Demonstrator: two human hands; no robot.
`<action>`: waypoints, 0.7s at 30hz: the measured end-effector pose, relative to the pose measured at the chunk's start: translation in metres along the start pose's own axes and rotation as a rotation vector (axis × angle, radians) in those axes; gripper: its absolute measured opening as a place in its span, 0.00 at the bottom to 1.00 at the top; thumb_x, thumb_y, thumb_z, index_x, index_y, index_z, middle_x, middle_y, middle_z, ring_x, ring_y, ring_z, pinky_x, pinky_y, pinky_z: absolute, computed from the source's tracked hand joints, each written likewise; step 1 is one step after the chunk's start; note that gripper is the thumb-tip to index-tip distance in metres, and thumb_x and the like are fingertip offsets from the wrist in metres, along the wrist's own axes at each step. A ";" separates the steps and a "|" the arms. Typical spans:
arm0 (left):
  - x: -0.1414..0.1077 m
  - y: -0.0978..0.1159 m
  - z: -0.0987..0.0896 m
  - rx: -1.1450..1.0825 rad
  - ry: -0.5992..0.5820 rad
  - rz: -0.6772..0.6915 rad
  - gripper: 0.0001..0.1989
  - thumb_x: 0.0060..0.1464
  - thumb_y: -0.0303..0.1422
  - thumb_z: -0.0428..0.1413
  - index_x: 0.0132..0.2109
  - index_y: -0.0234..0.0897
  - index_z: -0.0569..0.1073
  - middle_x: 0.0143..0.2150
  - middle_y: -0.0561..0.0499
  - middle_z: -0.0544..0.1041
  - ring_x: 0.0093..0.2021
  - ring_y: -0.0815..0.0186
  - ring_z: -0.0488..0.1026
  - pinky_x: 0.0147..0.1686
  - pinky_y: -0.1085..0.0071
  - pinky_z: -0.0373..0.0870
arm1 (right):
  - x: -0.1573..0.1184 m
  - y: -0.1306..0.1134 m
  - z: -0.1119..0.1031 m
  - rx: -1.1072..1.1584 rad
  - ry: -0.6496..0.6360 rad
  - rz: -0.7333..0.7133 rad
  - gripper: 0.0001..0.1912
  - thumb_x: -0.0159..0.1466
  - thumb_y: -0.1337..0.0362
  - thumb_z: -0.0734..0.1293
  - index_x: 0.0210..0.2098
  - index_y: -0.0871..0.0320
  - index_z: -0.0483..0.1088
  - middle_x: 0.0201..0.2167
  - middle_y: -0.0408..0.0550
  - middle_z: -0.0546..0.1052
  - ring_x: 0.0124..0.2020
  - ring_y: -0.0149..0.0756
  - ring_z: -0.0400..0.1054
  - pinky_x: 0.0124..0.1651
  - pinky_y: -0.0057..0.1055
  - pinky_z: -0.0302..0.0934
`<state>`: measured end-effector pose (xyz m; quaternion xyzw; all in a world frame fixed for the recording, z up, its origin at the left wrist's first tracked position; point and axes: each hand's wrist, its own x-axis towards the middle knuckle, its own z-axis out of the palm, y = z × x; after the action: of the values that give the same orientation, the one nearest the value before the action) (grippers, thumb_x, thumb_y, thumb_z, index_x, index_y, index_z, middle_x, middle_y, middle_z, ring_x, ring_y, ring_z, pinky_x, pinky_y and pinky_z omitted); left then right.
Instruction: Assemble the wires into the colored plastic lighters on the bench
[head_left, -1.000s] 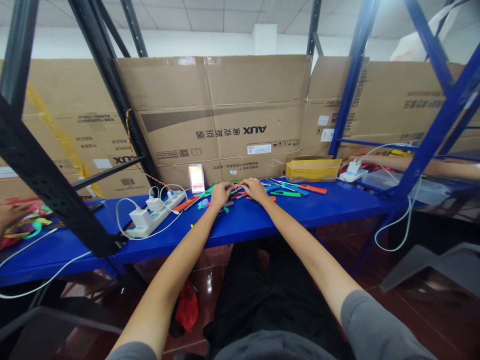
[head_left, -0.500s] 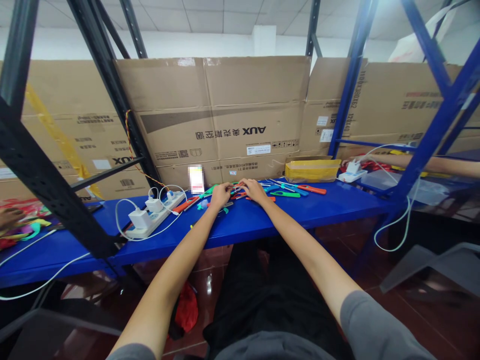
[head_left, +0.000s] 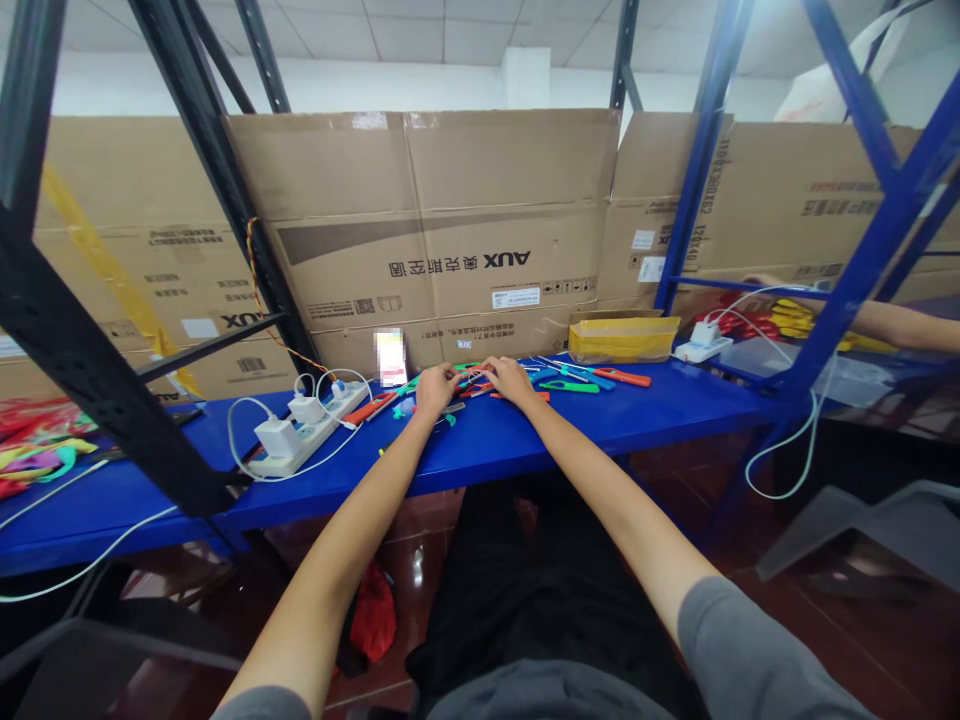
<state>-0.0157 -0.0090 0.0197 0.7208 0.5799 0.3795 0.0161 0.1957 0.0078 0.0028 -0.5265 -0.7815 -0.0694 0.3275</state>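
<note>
My left hand (head_left: 435, 390) and my right hand (head_left: 510, 378) rest close together on the blue workbench (head_left: 637, 420), fingers bent down over a scatter of small plastic parts. A thin wire loop (head_left: 474, 378) lies between them, and what the fingers pinch is too small to tell. Red-orange strips (head_left: 476, 390) lie by the fingertips. To the right are an orange-handled tool (head_left: 622, 377) and a green-handled tool (head_left: 568, 386). Left of my left hand lies a red-orange handle (head_left: 371, 408).
A white power strip (head_left: 307, 430) with white chargers and cables stands left on the bench. Behind the parts are a yellow box (head_left: 622, 340) and flattened cardboard cartons (head_left: 435, 230). Black and blue shelf uprights frame the bench. A co-worker's arm (head_left: 907, 328) reaches in at right.
My hands stay in nearly the same place over the parts. The co-worker's hand at far left has gone out of view, and the arm at right has drawn back toward the yellow items.
</note>
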 end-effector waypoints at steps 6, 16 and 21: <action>0.001 0.001 0.001 0.032 0.006 -0.006 0.07 0.64 0.36 0.62 0.43 0.42 0.85 0.43 0.45 0.87 0.46 0.56 0.83 0.46 0.69 0.74 | 0.002 0.005 0.001 0.038 -0.009 0.017 0.09 0.75 0.64 0.67 0.48 0.54 0.81 0.44 0.53 0.82 0.45 0.42 0.76 0.50 0.32 0.67; 0.000 0.001 0.001 0.046 0.007 0.011 0.09 0.65 0.33 0.60 0.47 0.41 0.85 0.46 0.44 0.87 0.48 0.54 0.83 0.48 0.67 0.74 | 0.002 0.004 0.001 0.135 0.030 -0.025 0.15 0.75 0.67 0.64 0.57 0.51 0.77 0.48 0.49 0.84 0.50 0.42 0.77 0.55 0.33 0.68; 0.001 -0.001 0.001 0.040 0.012 0.006 0.07 0.64 0.33 0.61 0.45 0.42 0.85 0.46 0.44 0.87 0.49 0.54 0.83 0.49 0.67 0.74 | 0.004 0.006 0.002 0.201 0.073 -0.031 0.13 0.75 0.66 0.65 0.55 0.51 0.77 0.49 0.49 0.85 0.50 0.43 0.78 0.54 0.34 0.68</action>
<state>-0.0155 -0.0075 0.0190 0.7204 0.5853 0.3722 -0.0030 0.1993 0.0140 0.0021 -0.4760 -0.7802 -0.0149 0.4056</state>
